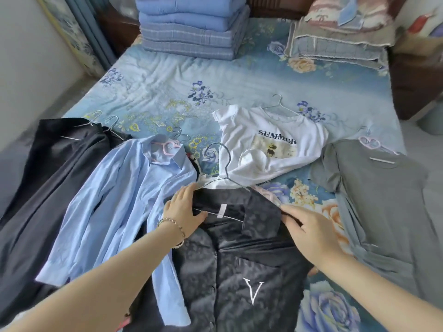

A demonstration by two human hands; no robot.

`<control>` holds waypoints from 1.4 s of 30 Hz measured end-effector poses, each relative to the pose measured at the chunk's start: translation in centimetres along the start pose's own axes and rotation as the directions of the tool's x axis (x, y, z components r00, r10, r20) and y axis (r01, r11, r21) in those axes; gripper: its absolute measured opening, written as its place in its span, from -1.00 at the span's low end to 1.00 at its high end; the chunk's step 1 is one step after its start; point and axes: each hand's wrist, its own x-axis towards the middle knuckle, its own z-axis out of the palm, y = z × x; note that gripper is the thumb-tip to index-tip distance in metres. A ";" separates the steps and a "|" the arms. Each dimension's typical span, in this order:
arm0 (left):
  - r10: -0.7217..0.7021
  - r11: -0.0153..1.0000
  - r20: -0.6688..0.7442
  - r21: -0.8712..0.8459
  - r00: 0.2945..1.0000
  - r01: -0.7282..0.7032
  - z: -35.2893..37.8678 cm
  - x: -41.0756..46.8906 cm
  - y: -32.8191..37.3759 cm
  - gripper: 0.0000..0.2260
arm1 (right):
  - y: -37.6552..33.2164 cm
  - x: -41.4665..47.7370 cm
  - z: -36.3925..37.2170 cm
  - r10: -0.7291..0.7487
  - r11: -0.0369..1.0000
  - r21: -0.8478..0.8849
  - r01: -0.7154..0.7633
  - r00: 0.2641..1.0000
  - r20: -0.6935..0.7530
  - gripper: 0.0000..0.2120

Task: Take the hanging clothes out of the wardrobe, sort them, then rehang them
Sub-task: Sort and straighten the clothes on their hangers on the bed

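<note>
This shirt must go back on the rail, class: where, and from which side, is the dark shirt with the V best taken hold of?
Probably by the wire hanger's hook, reached from the far side beyond the collar. It sticks out bare past the dark shirt, flat on the bed, while both shoulders lie under the left hand and right hand.

Folded blue quilts (189, 27) and grey blankets (335, 49) sit on floral bedsheet (155, 75).
</note>
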 end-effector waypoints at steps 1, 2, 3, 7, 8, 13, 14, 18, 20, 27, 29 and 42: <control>-0.001 1.000 -0.022 0.017 1.000 0.001 -0.9 -0.1 0.3 -0.42 | -0.9 -0.3 -1.3 0.000 1.000 -0.002 0.000 0.999 -0.036 -0.74; -0.004 1.000 -0.033 0.023 0.999 0.005 -1.8 0.0 0.5 -0.48 | -1.7 -0.5 -2.6 0.007 1.000 -0.007 -0.008 0.998 -0.070 -0.74; -0.008 1.000 -0.047 0.006 0.999 0.008 -2.9 0.0 0.9 -0.53 | -2.3 -0.8 -3.8 0.018 1.000 -0.014 -0.020 0.995 -0.101 -0.74; 0.009 0.998 0.088 -0.061 0.996 -0.004 -7.2 -0.5 2.5 -0.35 | -3.5 -1.8 -8.7 0.059 0.996 -0.048 -0.069 0.980 -0.189 -0.76; 0.041 0.996 0.165 -0.083 0.985 -0.027 -8.2 -0.8 2.8 -0.26 | -3.6 -2.0 -10.0 0.065 0.995 -0.064 -0.080 0.975 -0.213 -0.76; 0.198 0.978 0.140 0.035 0.970 -0.204 -12.2 -2.0 4.3 -0.58 | -3.9 -2.5 -15.4 0.060 0.991 -0.091 -0.096 0.939 -0.339 -0.75; 0.191 0.981 0.025 -0.017 0.981 -0.191 -12.9 -2.2 4.7 -0.66 | -4.4 -2.4 -16.3 0.044 0.993 -0.083 -0.079 0.931 -0.363 -0.75; -0.022 0.936 -0.409 -0.330 0.912 -0.125 -16.5 -3.0 6.4 -0.76 | -7.8 -1.4 -18.6 -0.113 0.993 -0.095 0.076 0.871 -0.477 -0.74; -0.152 0.862 -0.530 -0.484 0.834 -0.150 -19.0 -3.7 7.1 -0.82 | -10.3 -0.9 -18.9 -0.189 0.982 -0.130 0.141 0.817 -0.544 -0.74; -0.369 0.741 -0.695 -0.620 0.617 -0.256 -28.2 -7.1 4.3 -0.86 | -20.5 -0.5 -18.9 -0.432 0.894 -0.220 0.391 0.620 -0.655 -0.69; -0.369 0.741 -0.736 -0.602 0.568 -0.298 -31.2 -8.7 3.2 -0.84 | -23.5 -0.4 -19.2 -0.456 0.874 -0.212 0.438 0.584 -0.672 -0.71; -0.378 0.879 -0.830 -0.183 0.410 0.440 -41.4 -19.0 -10.4 -0.74 | -37.1 -1.6 -12.0 -0.597 0.741 0.305 0.598 0.795 -0.107 -0.82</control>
